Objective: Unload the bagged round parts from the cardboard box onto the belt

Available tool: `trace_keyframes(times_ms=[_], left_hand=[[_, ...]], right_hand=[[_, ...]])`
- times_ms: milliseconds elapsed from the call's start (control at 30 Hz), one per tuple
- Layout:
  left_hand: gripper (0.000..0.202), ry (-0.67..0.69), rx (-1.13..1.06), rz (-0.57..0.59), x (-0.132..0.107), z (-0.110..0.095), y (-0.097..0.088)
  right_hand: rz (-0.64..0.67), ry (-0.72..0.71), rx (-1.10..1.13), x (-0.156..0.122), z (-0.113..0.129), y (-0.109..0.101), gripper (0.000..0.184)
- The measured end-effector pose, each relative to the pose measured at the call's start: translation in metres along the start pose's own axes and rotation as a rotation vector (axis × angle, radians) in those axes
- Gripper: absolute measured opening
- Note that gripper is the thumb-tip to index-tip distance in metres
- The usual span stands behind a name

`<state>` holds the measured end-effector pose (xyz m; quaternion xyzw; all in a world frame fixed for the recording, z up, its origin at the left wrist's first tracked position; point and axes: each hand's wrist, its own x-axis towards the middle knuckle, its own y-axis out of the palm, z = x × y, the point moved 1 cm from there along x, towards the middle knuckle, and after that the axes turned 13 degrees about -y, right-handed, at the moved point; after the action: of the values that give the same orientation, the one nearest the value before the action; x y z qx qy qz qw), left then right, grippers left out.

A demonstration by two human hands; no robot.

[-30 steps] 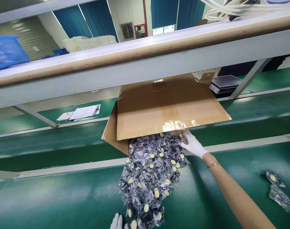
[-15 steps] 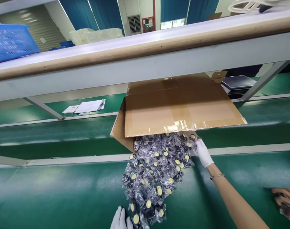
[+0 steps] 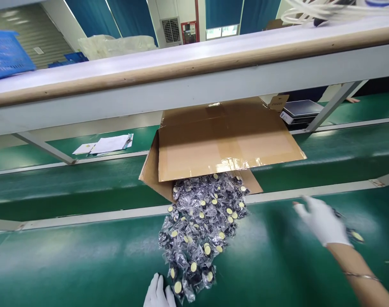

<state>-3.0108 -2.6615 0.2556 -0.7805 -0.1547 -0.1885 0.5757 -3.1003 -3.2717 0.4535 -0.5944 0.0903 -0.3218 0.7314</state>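
Observation:
Several clear plastic bags with dark pieces and pale-yellow round discs form a pile [image 3: 200, 230], spilling from a cardboard box [image 3: 226, 145] onto the green belt. My left hand [image 3: 159, 294], in a white glove, lies with fingers stretched out beside the pile's near end, close to a bagged piece. My right hand [image 3: 322, 219], gloved with one bare fingertip showing, is blurred over the belt right of the pile. Its thumb stands apart and nothing shows between the fingers. Just beyond it is a bagged dark piece [image 3: 355, 235] with a yellow disc; another is partly hidden behind the hand.
A shelf [image 3: 194, 81] with a wooden edge crosses above the box. Papers [image 3: 109, 144] lie on the far belt at left, and a flat scale-like device [image 3: 301, 108] stands at right. A blue basket [image 3: 9, 55] is on the shelf. Another person's hand [image 3: 352, 100] shows far right.
My right hand has moved from the box opening rightward and nearer, and bagged pieces now show beside it. Another person's hand at lower right has left view. My left hand stays by the pile.

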Motion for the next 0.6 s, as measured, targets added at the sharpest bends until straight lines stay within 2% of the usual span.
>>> trace_keyframes(times_ms=[100, 167, 200, 267, 367, 433, 533, 600], left_hand=[[0.032, 0.096, 0.082, -0.056, 0.002, -0.003, -0.003], [0.032, 0.185, 0.129, -0.099, 0.002, -0.002, -0.004], [0.032, 0.212, 0.143, -0.111, 0.002, -0.001, -0.004], [0.031, 0.227, 0.155, -0.115, 0.001, 0.002, -0.004], [0.030, 0.196, 0.151, -0.085, 0.000, 0.003, -0.003], [0.029, 0.177, 0.139, -0.071, 0.000, 0.000, -0.004], [0.030, 0.149, 0.130, -0.069, 0.003, -0.009, -0.010], [0.031, 0.128, 0.130, -0.065, 0.006, -0.017, -0.016]], right_hand=[[0.101, -0.422, 0.268, 0.022, 0.111, 0.052, 0.051], [0.194, -0.465, 0.327, 0.037, 0.168, 0.078, 0.048], [0.219, -0.440, 0.337, 0.044, 0.183, 0.085, 0.044], [0.223, -0.336, 0.338, 0.052, 0.186, 0.085, 0.037], [0.242, -0.191, 0.338, 0.046, 0.147, 0.066, 0.041], [0.367, -0.115, 0.271, 0.029, 0.124, 0.056, 0.044], [0.560, -0.152, 0.027, -0.003, 0.120, 0.059, 0.048], [0.569, -0.194, -0.071, -0.022, 0.130, 0.070, 0.046]])
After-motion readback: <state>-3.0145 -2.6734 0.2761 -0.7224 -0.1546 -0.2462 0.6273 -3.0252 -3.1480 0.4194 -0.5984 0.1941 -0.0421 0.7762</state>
